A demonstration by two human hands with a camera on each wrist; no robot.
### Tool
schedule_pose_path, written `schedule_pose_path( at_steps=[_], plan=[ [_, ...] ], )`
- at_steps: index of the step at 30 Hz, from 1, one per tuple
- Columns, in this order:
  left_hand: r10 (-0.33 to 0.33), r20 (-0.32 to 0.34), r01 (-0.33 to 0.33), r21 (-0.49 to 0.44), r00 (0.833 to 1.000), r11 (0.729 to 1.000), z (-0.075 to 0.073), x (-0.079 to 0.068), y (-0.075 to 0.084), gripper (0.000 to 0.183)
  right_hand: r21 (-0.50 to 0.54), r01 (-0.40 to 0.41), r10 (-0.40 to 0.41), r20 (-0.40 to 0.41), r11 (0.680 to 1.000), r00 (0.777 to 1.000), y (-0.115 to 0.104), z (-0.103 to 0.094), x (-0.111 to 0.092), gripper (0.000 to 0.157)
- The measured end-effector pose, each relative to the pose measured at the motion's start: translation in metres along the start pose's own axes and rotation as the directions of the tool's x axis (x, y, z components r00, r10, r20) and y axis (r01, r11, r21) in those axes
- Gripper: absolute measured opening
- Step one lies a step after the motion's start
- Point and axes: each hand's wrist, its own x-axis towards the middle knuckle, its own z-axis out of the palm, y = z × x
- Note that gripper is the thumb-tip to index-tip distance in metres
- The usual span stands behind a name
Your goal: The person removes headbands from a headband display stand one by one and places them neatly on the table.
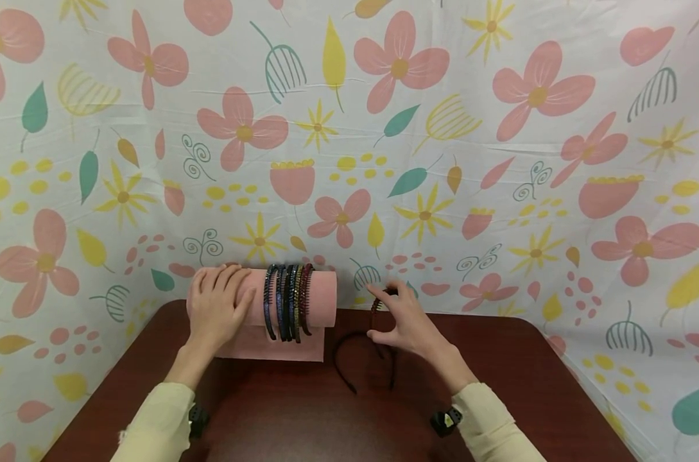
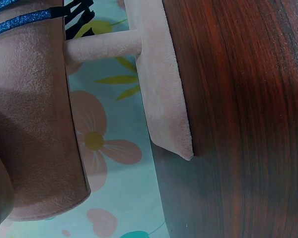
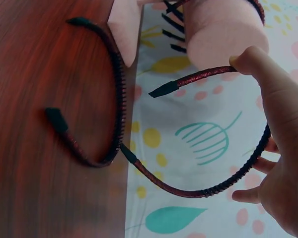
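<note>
Backdrop and desk, head view.
Creased white sheet (image 1: 349,70), pink flowers, yellow and teal leaf prints, behind far edge and both sides; dark red-brown desk (image 1: 499,385), rounded far corners, faint sheen.

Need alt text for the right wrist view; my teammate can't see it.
The person's right grip holds a dark red headband, its tips pointing left in the picture. A second headband lies on the brown table at left; a pink stand shows at the top.
</note>
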Motion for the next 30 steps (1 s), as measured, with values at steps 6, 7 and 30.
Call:
schedule_pose_path(
  at_steps=[6,7,30],
  plan=[
    [0.002,0.005,-0.002,0.002,1.0,1.0,0.0,0.0,0.0,0.051,-0.011,-0.028,0.029,0.024,1.0,0.999,0.01,0.001,-0.01,0.081],
    [0.002,0.004,-0.002,0.001,1.0,1.0,0.0,0.0,0.0,0.051,-0.018,-0.031,0.031,0.024,0.999,0.999,0.011,0.002,-0.011,0.081],
    [0.008,-0.004,-0.008,0.001,1.0,1.0,0.0,-0.001,0.0,0.05,-0.096,-0.122,0.131,0.094,0.988,0.987,0.037,0.009,-0.041,0.081]
  ],
)
